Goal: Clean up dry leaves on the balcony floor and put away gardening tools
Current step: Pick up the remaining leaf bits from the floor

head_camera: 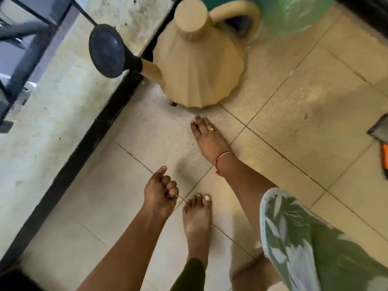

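A beige ribbed watering can (199, 66) with a dark blue rose head (107, 52) stands on the tiled balcony floor (294, 114). My right hand (207, 137) reaches down flat to the floor just below the can's base, fingers together, with nothing visible in it. My left hand (160, 191) hangs lower left with its fingers curled in; whether it holds something small is not visible. A small dark leaf scrap (173, 104) lies at the can's lower left edge, and tiny dark specks dot the tiles near my right hand.
A black kerb (88, 143) runs diagonally, with a pale ledge and dark railing (19, 66) beyond it. A green bag (294, 15) sits behind the can. A dark and orange tool (381, 139) shows at the right edge. My bare foot (197, 217) stands between my arms.
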A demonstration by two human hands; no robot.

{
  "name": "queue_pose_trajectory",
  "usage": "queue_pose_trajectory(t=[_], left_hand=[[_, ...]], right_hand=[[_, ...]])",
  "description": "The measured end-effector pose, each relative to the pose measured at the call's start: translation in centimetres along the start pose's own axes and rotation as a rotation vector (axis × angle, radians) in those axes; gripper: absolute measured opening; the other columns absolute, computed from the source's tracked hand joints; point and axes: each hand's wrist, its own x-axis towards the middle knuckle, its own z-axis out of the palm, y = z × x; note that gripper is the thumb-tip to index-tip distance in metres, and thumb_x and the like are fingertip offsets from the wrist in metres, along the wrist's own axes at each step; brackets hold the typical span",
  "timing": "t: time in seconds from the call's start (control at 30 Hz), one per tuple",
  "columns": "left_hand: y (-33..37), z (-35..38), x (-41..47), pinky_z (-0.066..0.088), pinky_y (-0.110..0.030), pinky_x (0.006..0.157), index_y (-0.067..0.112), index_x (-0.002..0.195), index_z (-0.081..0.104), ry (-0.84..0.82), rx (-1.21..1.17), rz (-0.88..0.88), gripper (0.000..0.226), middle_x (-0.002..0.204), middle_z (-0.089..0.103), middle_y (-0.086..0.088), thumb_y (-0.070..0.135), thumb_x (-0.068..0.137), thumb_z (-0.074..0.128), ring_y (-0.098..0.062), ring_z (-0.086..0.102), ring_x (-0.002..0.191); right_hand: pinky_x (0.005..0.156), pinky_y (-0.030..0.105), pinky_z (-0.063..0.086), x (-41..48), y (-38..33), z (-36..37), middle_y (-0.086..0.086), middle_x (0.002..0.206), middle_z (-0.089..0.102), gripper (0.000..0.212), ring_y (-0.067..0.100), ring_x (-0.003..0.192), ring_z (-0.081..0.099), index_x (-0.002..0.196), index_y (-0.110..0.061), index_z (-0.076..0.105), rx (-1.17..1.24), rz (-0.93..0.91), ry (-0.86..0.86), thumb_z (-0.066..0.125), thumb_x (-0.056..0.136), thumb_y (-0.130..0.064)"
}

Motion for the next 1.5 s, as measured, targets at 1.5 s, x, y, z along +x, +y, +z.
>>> queue_pose_trajectory(t=[1.5], left_hand=[[4.6, -2.3, 3.5, 0.009, -0.016, 0.034, 0.02, 0.055, 0.026, -0.05, -0.105, -0.113, 0.044, 0.039, 0.024, 0.006, 0.028, 0.098, 0.035, -0.006, 0.016, 0.029]], right_hand=[[0.078, 0.033, 0.051, 6.3, -6.0, -4.5, 0.016, 0.115, 0.056, 0.028, 0.028, 0.103, 0.058, 0.104, -0.001, 0.061, -0.101, -0.152, 0.003, 0.04, 0.089, 0.008]])
